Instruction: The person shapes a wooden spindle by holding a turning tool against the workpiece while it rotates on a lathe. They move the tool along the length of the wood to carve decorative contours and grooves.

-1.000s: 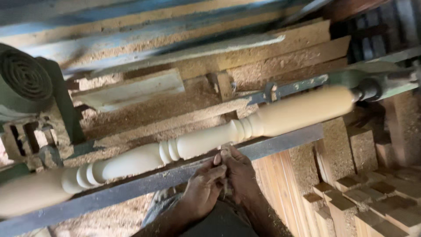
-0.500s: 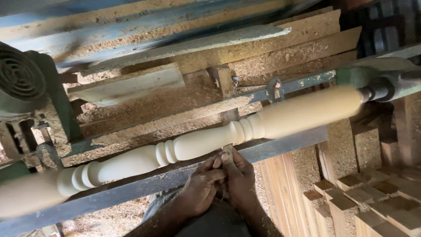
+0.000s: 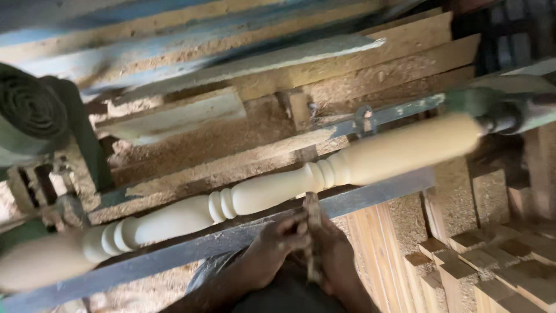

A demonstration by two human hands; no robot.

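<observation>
Long pale turned wooden spindle point(image 3: 370, 159) mounted across lathe, running diagonally from lower left to upper right. Smooth, cream-coloured, slightly blurred. Thick plain cylinder at upper-right end; three clusters of rounded bead rings along length, swelling vase shapes between them; fat blurred bulb at lower-left end.

Dark grey flat metal tool rest bar point(image 3: 370, 194) just below spindle, parallel to it, dusted with shavings.

Left hand point(image 3: 272, 246) and right hand point(image 3: 333, 255) pressed together just below spindle, beneath middle bead cluster. Fingers of both curled and clamped on narrow dark chisel-like turning tool point(image 3: 313, 232), upright between them; tip up against underside of spindle, over bar edge. Exact contact point blurred.

Green ribbed round motor housing point(image 3: 26, 113) above spindle's left end. Grey-green metal tailstock point(image 3: 509, 113) at spindle's right end, centre touching end face.

Behind spindle: rough planks and timber bed point(image 3: 243, 145) caked in coarse tan sawdust. Below spindle's right end: stack of square-cut pale wooden blocks point(image 3: 492, 269), raw sawn faces, sharp corners.
</observation>
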